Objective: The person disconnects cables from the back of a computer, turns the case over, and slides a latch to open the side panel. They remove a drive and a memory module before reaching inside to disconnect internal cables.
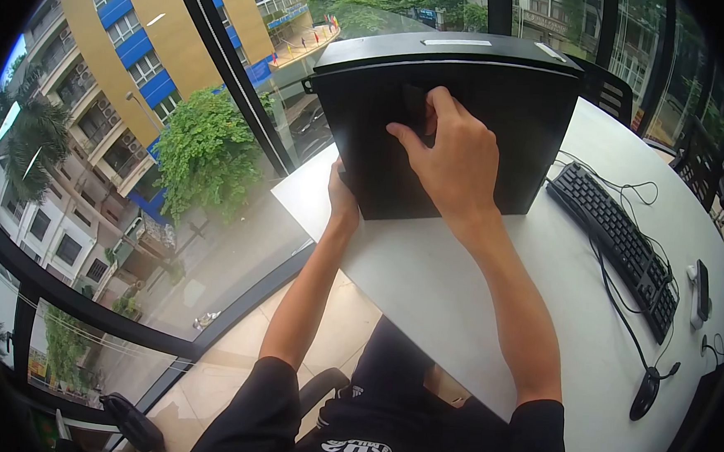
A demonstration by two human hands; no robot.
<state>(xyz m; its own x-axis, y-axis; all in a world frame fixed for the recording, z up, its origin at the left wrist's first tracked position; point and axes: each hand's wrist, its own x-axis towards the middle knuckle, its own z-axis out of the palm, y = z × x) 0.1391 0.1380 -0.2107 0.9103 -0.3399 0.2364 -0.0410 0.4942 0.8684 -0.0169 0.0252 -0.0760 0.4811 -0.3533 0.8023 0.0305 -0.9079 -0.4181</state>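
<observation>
Standing upright near the corner of the white table point(472, 316), the black computer case point(451, 124) has its broad side panel turned toward the seated person, close against the window glass point(174, 173) — near enough for both arms to work on it without leaning.

The right hand point(453, 161) lies flat on that panel, fingers spread a little and curled at the tips into what looks like a recessed grip or latch in the upper middle; the thumb points left across the surface. It presses and hooks rather than closes around anything. The right forearm runs straight up from the lap across the table top, elbow low.

The left hand point(343, 200) braces the case at its lower left edge, seemingly to keep the box from sliding — the fingers are hidden behind the corner, so I cannot tell how tightly they close. That arm reaches up from beside the table, wrist bent inward.

Off to the right, well apart from the case, lie a black keyboard point(618, 242) and a mouse point(644, 394), cables trailing.
</observation>
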